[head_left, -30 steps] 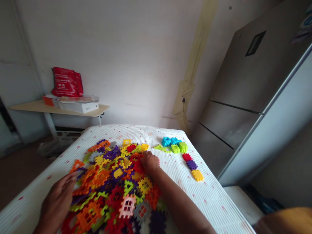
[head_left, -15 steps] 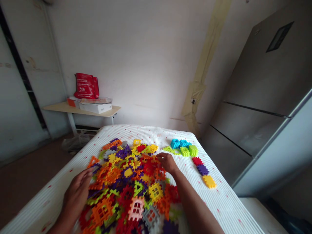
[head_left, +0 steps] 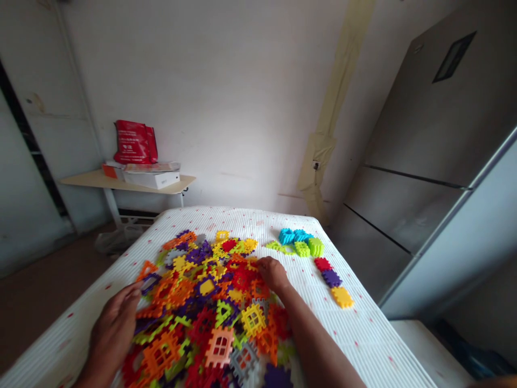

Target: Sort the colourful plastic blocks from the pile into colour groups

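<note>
A heap of colourful plastic interlocking building pieces with notched edges covers the middle of the table. At its left side, my left hand has its fingertips together on the edge of a purple frame piece, beside an orange triangle piece. My right hand reaches to the heap's right side, fingers curled at an orange piece near a red piece. What its fingertips hold, if anything, is hidden.
On the right of the table are blue pieces, green pieces, and a row of a red piece, a purple piece and a yellow piece. A side table with a red bag stands behind; a fridge is right.
The whole view has shifted slightly left. My left hand has drawn back a little from the heap with the purple frame piece; my right hand's fingers have curled in more at the heap.
</note>
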Demonstrator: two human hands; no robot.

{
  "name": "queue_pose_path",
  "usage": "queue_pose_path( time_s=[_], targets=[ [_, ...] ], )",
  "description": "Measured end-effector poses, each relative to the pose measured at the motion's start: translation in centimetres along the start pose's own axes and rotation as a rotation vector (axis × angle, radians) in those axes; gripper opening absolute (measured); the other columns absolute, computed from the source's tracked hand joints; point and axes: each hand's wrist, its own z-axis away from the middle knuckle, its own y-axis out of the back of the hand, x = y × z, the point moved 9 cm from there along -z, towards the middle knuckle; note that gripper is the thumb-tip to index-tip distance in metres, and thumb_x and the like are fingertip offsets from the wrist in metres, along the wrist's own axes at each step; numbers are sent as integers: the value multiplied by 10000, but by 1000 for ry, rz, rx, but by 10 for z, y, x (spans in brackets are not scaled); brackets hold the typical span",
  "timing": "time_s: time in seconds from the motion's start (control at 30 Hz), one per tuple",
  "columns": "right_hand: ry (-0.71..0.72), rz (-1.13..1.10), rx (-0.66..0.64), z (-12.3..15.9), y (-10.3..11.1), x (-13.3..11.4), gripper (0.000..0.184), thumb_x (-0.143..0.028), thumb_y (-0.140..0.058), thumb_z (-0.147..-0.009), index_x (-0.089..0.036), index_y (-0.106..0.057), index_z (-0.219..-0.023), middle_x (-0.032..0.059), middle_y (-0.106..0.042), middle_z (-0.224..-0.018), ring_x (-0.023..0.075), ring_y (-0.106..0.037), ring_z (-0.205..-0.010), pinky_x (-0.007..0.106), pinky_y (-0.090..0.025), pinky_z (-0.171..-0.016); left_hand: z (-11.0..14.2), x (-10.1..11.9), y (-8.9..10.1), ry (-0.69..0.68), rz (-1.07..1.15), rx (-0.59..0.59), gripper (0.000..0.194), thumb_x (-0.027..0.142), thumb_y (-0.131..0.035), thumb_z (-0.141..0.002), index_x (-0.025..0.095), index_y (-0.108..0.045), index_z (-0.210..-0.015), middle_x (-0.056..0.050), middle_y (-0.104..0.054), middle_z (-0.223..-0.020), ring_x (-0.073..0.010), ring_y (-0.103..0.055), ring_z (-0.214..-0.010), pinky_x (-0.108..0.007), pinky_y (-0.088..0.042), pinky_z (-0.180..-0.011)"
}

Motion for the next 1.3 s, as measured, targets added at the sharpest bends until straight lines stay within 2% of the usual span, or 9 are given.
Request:
queue_pose_path(
  time_s=[0.23,0.33,0.43,0.57,0.67,0.8,0.93,1.17,1.3],
  targets=[
    [-63,93,-29,-6,6,2,271,-215,-467,-836,-258,-698,-971,36,-701,-987,182,-637,-901,241,-439,-770,4,3,0,-4,5,-3,526,474,-400,-737,145,-549,-1120,-147,-575,-1223,-303,-505,-1163,-421,-330,-1047],
    [-110,116,18,-22,15,4,323,-173,-436,-838,-247,-675,-1044,40,-683,-1058,177,-625,-950,250,-437,-816,4,4,-2,-9,5,-11,530,475,-398,-737,145,-554,-1122,-139,-575,-1227,-294,-504,-1167,-402,-330,-1051],
    [-88,115,24,-45,18,-3,374,-139,-426,-826,-233,-636,-1120,33,-639,-1155,165,-593,-1024,243,-421,-875,4,6,-1,-11,0,-10,532,470,-395,-743,133,-555,-1122,-146,-571,-1231,-294,-497,-1175,-405,-319,-1057],
    [-44,128,-25,-71,6,-14,471,-94,-430,-798,-251,-559,-1223,17,-567,-1258,150,-557,-1085,239,-413,-908,4,6,-1,-12,-3,-12,530,467,-385,-756,131,-556,-1128,-147,-576,-1224,-295,-506,-1164,-412,-332,-1047],
    [-30,159,-82,-80,-10,-17,480,-91,-448,-796,-241,-534,-1243,51,-541,-1274,174,-546,-1101,269,-429,-896,2,3,-1,-17,-3,-13,527,479,-392,-760,145,-559,-1132,-137,-582,-1221,-290,-518,-1153,-397,-357,-1032],
    [-40,214,-146,-82,-27,-16,411,-150,-505,-794,-220,-557,-1195,106,-559,-1192,230,-547,-1090,329,-449,-866,0,1,-1,-20,-5,-2,518,479,-399,-758,150,-566,-1122,-136,-579,-1231,-298,-507,-1170,-405,-349,-1038],
    [-69,250,-185,-81,-30,-14,408,-222,-548,-779,-217,-556,-1187,129,-548,-1151,251,-572,-1048,347,-471,-820,2,5,-1,4,-26,-14,531,486,-394,-754,144,-566,-1121,-147,-571,-1240,-316,-495,-1180,-441,-324,-1050],
    [-58,228,-258,-77,-28,-14,515,-417,-697,-647,-274,-607,-1134,88,-562,-1153,240,-605,-991,307,-482,-791,5,6,-1,25,-51,-38,576,513,-359,-742,147,-550,-1143,-145,-561,-1244,-312,-503,-1167,-432,-315,-1055],
    [-53,205,-245,-74,-29,-14,521,-436,-717,-625,-275,-618,-1111,53,-613,-1114,220,-600,-1008,282,-466,-819,4,4,-3,13,-63,-46,598,542,-352,-745,150,-542,-1154,-150,-551,-1255,-319,-510,-1153,-447,-328,-1043]
  ],
)
